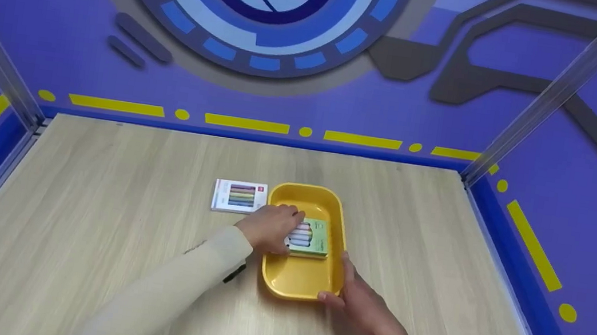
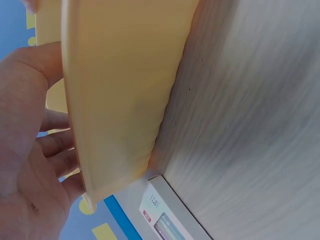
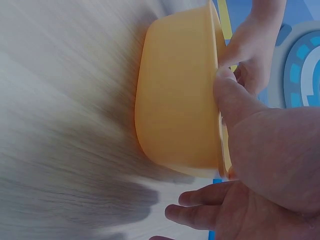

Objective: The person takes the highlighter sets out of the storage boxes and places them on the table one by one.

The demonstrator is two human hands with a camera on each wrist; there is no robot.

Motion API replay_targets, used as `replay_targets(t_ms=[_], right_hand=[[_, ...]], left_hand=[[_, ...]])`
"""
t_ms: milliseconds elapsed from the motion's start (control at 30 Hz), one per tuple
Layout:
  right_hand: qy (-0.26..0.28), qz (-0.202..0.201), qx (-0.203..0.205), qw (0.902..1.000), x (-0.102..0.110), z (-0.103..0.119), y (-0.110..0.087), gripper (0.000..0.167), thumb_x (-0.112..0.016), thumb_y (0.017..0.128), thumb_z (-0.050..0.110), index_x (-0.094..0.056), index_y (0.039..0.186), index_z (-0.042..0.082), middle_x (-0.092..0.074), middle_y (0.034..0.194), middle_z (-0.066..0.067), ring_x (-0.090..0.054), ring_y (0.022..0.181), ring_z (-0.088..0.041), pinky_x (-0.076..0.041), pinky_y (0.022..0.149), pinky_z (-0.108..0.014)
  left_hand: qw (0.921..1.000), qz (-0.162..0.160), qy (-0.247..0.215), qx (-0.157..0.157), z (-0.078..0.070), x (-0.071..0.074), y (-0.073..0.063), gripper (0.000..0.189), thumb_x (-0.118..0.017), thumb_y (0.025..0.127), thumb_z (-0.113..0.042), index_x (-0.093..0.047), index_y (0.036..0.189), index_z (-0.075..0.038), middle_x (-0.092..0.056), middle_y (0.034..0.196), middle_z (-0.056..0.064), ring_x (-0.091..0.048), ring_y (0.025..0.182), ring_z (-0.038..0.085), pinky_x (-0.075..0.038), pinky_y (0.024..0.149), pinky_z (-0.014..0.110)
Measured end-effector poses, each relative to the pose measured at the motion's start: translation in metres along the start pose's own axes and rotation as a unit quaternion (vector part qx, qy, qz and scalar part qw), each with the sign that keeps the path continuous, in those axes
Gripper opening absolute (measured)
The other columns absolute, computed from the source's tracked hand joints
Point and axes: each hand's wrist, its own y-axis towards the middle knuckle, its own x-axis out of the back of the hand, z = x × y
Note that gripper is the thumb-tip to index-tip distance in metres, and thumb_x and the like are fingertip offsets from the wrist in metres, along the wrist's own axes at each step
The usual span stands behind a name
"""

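Observation:
A yellow plastic basin [image 1: 292,282] stands on the table. Inside it sits a green box [image 1: 318,239] printed with pale sticks. My left hand [image 1: 270,227] reaches over the basin's left rim and grips this box by its left part, thumb at the near edge and fingers at the far one. At the near right corner my right hand [image 1: 366,306] holds the basin, its thumb [image 3: 235,95] over the rim; two of its fingers [image 3: 197,215] stretch out past the basin's side. A white box [image 1: 220,194] with a window of coloured sticks lies left of the basin.
The wood-grain table [image 1: 114,212] is bounded by a blue-purple back wall [image 1: 260,108] and side walls with yellow markings. Clear corner posts [image 1: 551,91] rise at the table's far corners. The white box [image 2: 175,210] lies close to the basin's outer side.

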Motion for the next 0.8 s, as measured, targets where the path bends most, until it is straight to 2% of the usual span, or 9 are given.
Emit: replay_targets(t_ms=[500,800], right_hand=[[-0.010,-0.008,0.013,0.9998,-0.0001,-0.0001,-0.0003,0.101,-0.068,0.086,0.045,-0.008,0.154,0.000,-0.031,0.154,-0.024,-0.041,0.137,-0.034,-0.037,0.111,-0.052],[-0.003,0.002,0.001,1.0000,-0.0004,-0.0011,0.0003,0.104,-0.069,0.084,0.046,-0.007,0.154,0.000,-0.028,0.156,-0.022,-0.037,0.141,-0.032,-0.034,0.114,-0.051]], left_hand=[[0.9999,-0.004,-0.007,-0.007,-0.0002,0.0042,-0.0019,0.085,-0.077,0.080,-0.037,-0.035,0.150,-0.014,-0.046,0.147,0.006,-0.049,0.129,0.022,-0.038,0.114,0.040],[0.9994,-0.012,0.022,-0.023,0.0005,0.0086,-0.0034,0.083,-0.077,0.079,-0.040,-0.038,0.148,-0.013,-0.050,0.140,0.007,-0.051,0.122,0.021,-0.040,0.113,0.038]])
